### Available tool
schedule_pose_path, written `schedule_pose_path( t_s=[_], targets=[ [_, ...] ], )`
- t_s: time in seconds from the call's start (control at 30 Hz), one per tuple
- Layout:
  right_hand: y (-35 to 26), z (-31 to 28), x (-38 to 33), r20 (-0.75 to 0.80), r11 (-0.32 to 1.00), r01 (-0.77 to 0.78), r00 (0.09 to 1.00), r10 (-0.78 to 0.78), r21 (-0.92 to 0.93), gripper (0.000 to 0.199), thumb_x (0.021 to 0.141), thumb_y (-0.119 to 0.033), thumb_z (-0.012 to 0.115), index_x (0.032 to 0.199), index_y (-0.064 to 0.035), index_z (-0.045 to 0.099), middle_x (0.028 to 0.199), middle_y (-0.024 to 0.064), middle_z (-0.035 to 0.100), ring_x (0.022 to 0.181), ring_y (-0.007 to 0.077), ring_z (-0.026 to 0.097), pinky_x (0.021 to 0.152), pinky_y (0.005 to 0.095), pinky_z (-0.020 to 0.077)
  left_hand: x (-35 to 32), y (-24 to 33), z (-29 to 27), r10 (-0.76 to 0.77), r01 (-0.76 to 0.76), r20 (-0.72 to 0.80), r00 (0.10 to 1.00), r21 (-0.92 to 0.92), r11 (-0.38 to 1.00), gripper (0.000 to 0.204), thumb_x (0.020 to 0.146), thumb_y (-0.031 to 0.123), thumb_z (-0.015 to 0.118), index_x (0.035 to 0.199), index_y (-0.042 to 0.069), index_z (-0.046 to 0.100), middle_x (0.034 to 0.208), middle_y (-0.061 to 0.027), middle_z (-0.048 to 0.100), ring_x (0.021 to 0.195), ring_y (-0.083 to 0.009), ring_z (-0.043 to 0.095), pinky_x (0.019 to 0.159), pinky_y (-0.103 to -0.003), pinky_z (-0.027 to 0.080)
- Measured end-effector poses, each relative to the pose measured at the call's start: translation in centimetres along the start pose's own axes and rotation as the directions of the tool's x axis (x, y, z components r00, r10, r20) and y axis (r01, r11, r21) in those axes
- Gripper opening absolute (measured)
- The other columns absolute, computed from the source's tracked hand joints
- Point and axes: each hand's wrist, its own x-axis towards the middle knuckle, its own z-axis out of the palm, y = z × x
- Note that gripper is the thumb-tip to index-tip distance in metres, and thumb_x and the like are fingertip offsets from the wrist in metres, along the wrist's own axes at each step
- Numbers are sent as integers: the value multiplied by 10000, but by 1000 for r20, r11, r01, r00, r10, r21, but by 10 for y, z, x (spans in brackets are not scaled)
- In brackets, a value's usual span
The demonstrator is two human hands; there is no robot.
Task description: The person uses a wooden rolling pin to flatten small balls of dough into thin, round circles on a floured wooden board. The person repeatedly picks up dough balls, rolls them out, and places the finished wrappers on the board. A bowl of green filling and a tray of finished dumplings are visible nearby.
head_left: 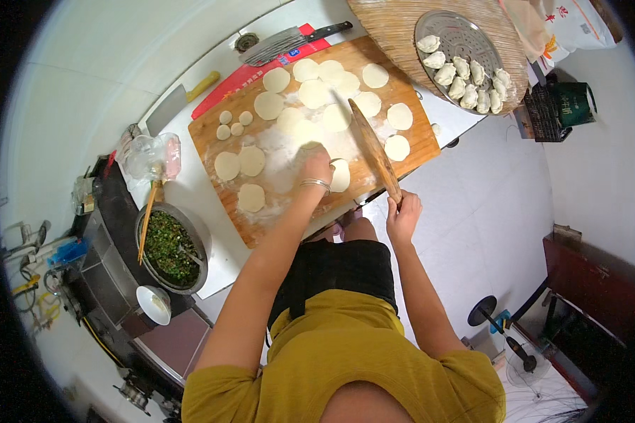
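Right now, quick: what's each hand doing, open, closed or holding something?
Left hand: at the near edge of a dough round; whether it grips cannot be told.
Right hand: closed around one end of the rolling pin.

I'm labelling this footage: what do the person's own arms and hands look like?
Short mustard-yellow sleeves leave both forearms bare. The left hand is ungloved, with silvery bangles at the wrist; the right hand is ungloved, its wrist bare.

White table (222, 248): items borne.
Floured wooden board (424, 138) bearing dough rounds (252, 198); red strip (220, 96) beyond it; yellow-handled cleaver (164, 111); clear plastic bag (145, 158) at left.
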Motion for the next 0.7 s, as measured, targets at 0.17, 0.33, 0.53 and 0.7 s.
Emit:
schedule_pose_path(
  t_s=[0.17, 0.33, 0.53, 0.7],
  targets=[
    [3, 3, -8, 11, 999, -4, 1000, 3, 31, 212, 865, -139, 647, 1025, -26, 569, 945, 147, 564, 884, 333, 521, 806, 440, 377, -18, -24, -15, 372, -357, 144, 917, -118, 927, 196, 841, 73, 665, 1019, 46, 588, 923, -134, 664, 837, -308, 645, 759, -386, 508],
    [2, -2, -1, 88, 999, -8, 996, 4, 49, 226, 849, -151, 668, 1022, -36, 580, 947, 131, 574, 885, 320, 531, 804, 431, 380, -50, -40, -1, 58, -28, 18, 998, -706, 707, 207, 876, 88, 627, 1060, 37, 547, 926, -131, 639, 818, -242, 627, 760, -324, 499],
    [13, -3, 23, 177, 972, 233, 956, -234, 28, 277, 815, -178, 704, 1026, -46, 583, 958, 124, 580, 912, 321, 534, 835, 437, 391, -97, -63, 18, -144, -18, -376, 915, -396, 918, 453, 855, 90, 627, 1274, 24, 471, 1232, -234, 561, 1098, -354, 565, 963, -422, 442],
    [4, 8, 49, 587, 905, 425, 733, -344, 0, 410, 794, -269, 716, 1136, -87, 582, 1057, 115, 581, 1044, 329, 537, 935, 458, 399, -109, -70, -2, 244, -199, -429, 870, 148, 969, 638, 880, 183, 588, 1453, 61, 335, 1508, -238, 306, 1384, -407, 308, 1128, -513, 266]
  ],
)
